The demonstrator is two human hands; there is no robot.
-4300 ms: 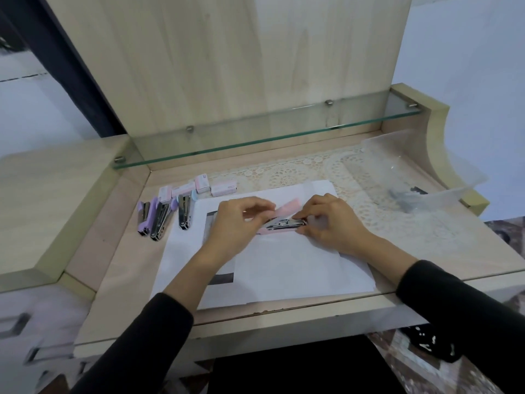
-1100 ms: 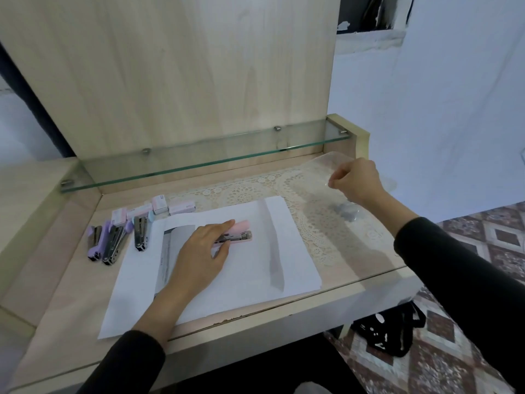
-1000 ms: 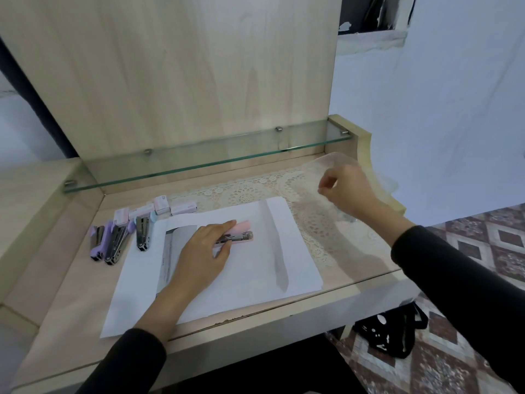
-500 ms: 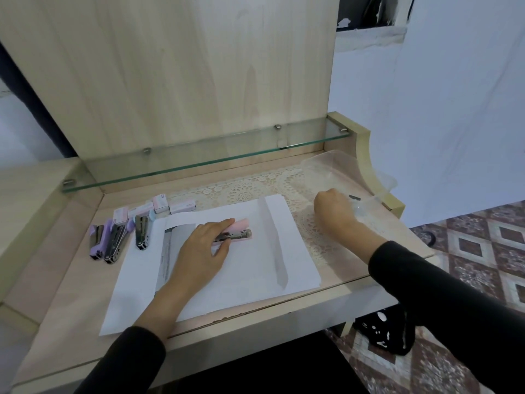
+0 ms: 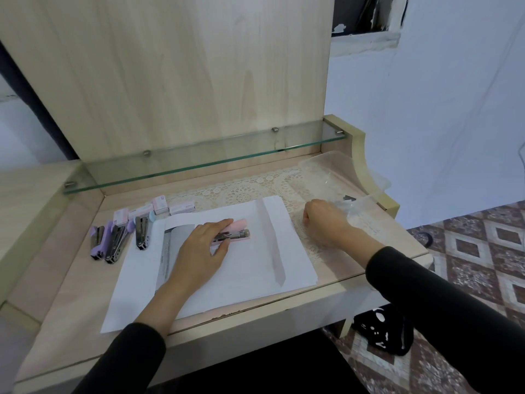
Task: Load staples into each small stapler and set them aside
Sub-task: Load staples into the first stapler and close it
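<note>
Right hand (image 5: pixel 324 223) has come down from clear tub (image 5: pixel 326 159) onto lace mat (image 5: pixel 241 191), fingers curled, contents I cannot tell | left hand (image 5: pixel 199 251) flat-fingered, pinning pink stapler (image 5: pixel 238 230) on paper (image 5: pixel 255 268), mid-worktop (image 5: pixel 71 308) | I'd keep it pinned and feed staples straight.

The left hand (image 5: pixel 203 245) lies flat, fingers extended; the right hand (image 5: pixel 321 220) is curled into a fist
</note>
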